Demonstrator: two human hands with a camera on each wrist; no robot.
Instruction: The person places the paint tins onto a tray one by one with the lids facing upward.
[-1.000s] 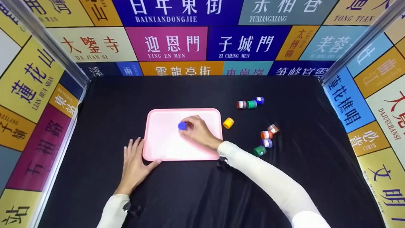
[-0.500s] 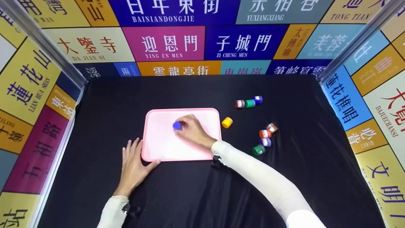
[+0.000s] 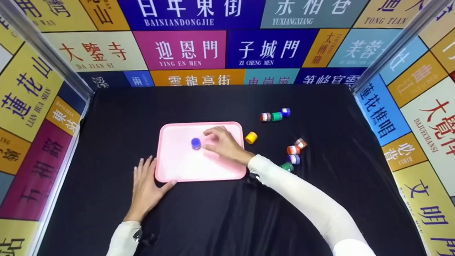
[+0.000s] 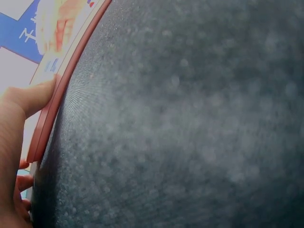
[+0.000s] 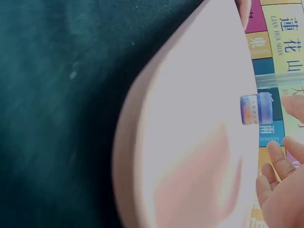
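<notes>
A pink tray (image 3: 167,170) lies on the black cloth. On it, left of the tray's right half, stands a small blue-capped paint jar (image 3: 196,143); in the right wrist view the jar (image 5: 256,109) shows a printed label and its blue lid. Just right of the jar is my right hand (image 3: 224,144), thumb and fingers spread apart with a gap to the jar. My left hand (image 3: 145,186) lies at the tray's lower left corner, fingers stretched along the left side. In the left wrist view its thumb (image 4: 40,97) touches the tray rim (image 4: 66,76).
A yellow jar (image 3: 251,137) lies just right of the tray. Farther back sit a dark red jar (image 3: 265,117), a green jar (image 3: 277,116) and a blue jar (image 3: 285,112). Several more jars, among them an orange one (image 3: 293,150), cluster at the right. Sign-printed panels wall the table.
My right hand has carried the blue-capped jar leftward over the tray, let go of it and drawn back to the right. My left hand keeps its place at the tray; the head view has shifted slightly.
</notes>
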